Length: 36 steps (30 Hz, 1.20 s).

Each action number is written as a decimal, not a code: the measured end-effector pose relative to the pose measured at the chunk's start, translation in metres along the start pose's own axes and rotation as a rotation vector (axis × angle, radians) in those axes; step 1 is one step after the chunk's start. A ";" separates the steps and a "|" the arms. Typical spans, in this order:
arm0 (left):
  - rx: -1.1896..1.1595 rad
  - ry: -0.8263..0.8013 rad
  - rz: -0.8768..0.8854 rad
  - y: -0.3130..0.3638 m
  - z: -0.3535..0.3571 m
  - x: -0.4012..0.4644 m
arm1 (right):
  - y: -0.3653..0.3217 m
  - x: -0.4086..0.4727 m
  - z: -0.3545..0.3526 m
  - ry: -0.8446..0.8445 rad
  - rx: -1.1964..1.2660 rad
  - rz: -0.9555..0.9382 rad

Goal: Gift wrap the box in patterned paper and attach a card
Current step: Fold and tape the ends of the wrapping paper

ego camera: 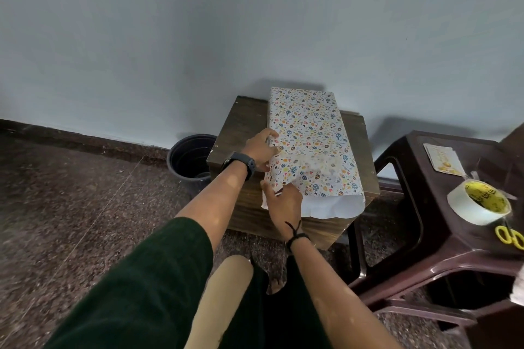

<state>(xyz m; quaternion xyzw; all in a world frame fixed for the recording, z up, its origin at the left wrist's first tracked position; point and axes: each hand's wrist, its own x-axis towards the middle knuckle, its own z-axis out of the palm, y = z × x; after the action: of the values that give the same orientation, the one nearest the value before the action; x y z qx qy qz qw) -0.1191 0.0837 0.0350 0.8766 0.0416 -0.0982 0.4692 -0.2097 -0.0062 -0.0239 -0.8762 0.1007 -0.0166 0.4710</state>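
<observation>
Now | box [307, 133] long axis away from viewer | both hands [259, 150] [283, 204] pinching paper [286, 176]

Patterned paper [306, 136] hides the box; scissors [510, 234] cut off.

Pale blue-grey wall [198, 37] beyond the hands, speckled dark floor [71, 193] to their left, wooden stool [241, 122] beneath them, brown plastic table [425, 221] rightward, black bucket [190, 159] leftward

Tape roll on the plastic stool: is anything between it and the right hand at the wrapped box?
Nothing visible. The tape roll sits on the near corner of the plastic stool, with yellow scissors beside it. The right hand pinches the patterned paper; only open space lies between.
</observation>
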 end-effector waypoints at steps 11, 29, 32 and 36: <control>-0.007 0.017 0.021 -0.002 0.007 0.005 | 0.021 -0.005 -0.010 0.141 -0.525 -0.463; 0.053 -0.009 0.041 -0.012 0.025 -0.004 | 0.044 -0.006 -0.081 -0.078 0.902 0.391; 0.029 -0.013 0.017 -0.010 0.026 -0.006 | 0.035 -0.001 -0.081 -0.132 1.068 0.345; -0.080 -0.029 0.016 -0.011 0.030 -0.011 | 0.021 -0.005 -0.084 -0.225 1.294 0.349</control>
<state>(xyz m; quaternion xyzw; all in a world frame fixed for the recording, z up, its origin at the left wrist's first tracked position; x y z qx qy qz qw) -0.1352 0.0646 0.0120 0.8560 0.0317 -0.1052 0.5051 -0.2286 -0.0856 0.0059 -0.3852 0.1608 0.0940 0.9038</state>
